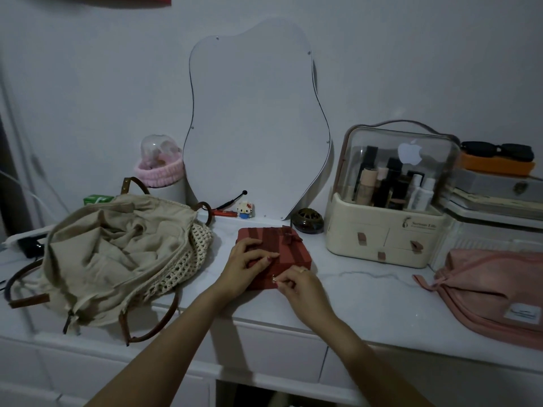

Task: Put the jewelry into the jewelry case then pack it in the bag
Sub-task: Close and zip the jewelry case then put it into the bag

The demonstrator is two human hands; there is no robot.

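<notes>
A flat red jewelry case [289, 246] with a small bow on its lid lies closed on the white tabletop, near the middle. My left hand [249, 264] rests flat on the lid's near-left part. My right hand [296, 284] is at the case's front edge, its fingers pinched on a small metal clasp or zipper pull there; I cannot tell which. A ring shows on one right finger. No loose jewelry is visible. To the left lies a beige woven bag [117, 254] with brown leather straps, its mouth open and its cloth lining rumpled.
A wavy mirror [252, 124] leans on the wall behind the case. A cosmetics organizer [390, 230] stands at the right, a pink pouch [493, 292] at the far right front. A dark round dish [308, 221], a small toy figure [244, 209] and a pink-banded container [160, 168] sit at the back.
</notes>
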